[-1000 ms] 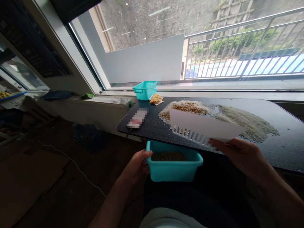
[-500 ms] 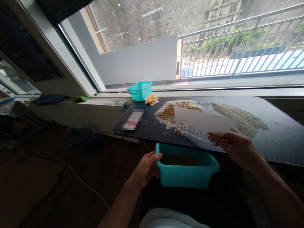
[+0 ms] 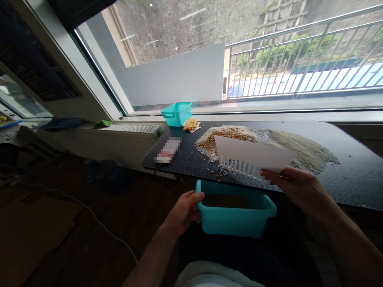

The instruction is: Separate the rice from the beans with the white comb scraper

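My left hand (image 3: 187, 209) grips the left rim of a teal plastic bin (image 3: 235, 221), held just below the table's front edge. Dark small grains (image 3: 226, 201) cover the bin's floor. In my right hand (image 3: 295, 183) is a white slotted scraper (image 3: 254, 154), its comb-like teeth pointing down over the table near the edge. Behind the scraper lies a heap of white grains mixed with orange-brown kernels (image 3: 236, 132). A paler heap of rice-like grains (image 3: 308, 149) spreads to its right. A few loose kernels (image 3: 220, 174) lie by the front edge, left of the scraper's teeth.
A second teal bin (image 3: 177, 114) stands at the back left of the black table (image 3: 356, 175). Beside it are yellowish pieces on white paper (image 3: 191, 124). A blurred-out flat object (image 3: 168, 150) with a cable lies at the left end. A window runs behind.
The scraper has shifted slightly left and toward the table's front edge. Several kernels and white grains now lie scattered nearer that edge. My left hand and the bin have stayed put.
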`<state>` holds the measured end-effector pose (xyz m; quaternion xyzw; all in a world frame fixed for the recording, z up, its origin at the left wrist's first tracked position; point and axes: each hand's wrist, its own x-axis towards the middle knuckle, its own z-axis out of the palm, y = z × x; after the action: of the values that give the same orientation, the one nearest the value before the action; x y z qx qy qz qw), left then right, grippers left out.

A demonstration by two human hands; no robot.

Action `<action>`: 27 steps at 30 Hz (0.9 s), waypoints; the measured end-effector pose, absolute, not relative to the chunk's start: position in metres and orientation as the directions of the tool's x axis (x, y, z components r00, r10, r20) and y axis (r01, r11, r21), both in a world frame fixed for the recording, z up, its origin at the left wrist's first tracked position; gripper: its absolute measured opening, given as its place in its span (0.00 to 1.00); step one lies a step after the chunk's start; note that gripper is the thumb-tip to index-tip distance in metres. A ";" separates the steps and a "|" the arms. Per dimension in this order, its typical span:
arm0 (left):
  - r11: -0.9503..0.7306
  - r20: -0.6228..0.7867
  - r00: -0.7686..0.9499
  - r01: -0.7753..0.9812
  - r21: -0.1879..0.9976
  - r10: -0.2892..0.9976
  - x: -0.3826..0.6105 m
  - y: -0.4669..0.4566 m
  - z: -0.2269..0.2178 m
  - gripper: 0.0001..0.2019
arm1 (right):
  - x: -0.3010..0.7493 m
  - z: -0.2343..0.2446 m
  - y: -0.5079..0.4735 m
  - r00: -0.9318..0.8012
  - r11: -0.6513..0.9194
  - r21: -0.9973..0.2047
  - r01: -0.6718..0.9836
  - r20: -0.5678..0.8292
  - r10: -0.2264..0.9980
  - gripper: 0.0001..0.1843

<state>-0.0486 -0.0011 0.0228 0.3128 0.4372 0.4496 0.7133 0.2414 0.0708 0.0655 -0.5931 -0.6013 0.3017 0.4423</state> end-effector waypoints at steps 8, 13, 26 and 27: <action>0.395 -0.341 0.200 -0.400 0.827 0.918 -0.054 -0.002 0.023 0.25 | 0.230 0.065 0.069 -0.011 0.178 -0.890 0.420 0.191 0.981 0.23; 0.385 -0.335 0.191 -0.412 0.826 0.923 -0.056 -0.003 0.023 0.25 | 0.221 0.062 0.065 -0.135 0.196 -0.903 0.381 0.156 0.979 0.23; 0.404 -0.360 0.185 -0.393 0.826 0.914 -0.050 -0.001 0.025 0.27 | 0.253 0.073 0.057 0.169 0.052 -0.913 0.404 0.131 0.977 0.18; 0.406 -0.363 0.183 -0.392 0.825 0.914 -0.049 -0.002 0.026 0.27 | 0.252 0.074 0.056 0.167 0.051 -0.918 0.393 0.126 0.978 0.18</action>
<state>-0.0494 -0.0016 0.0255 0.2931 0.4446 0.4592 0.7110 0.2522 0.0562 0.0736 -0.6109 -0.5611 0.3186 0.4588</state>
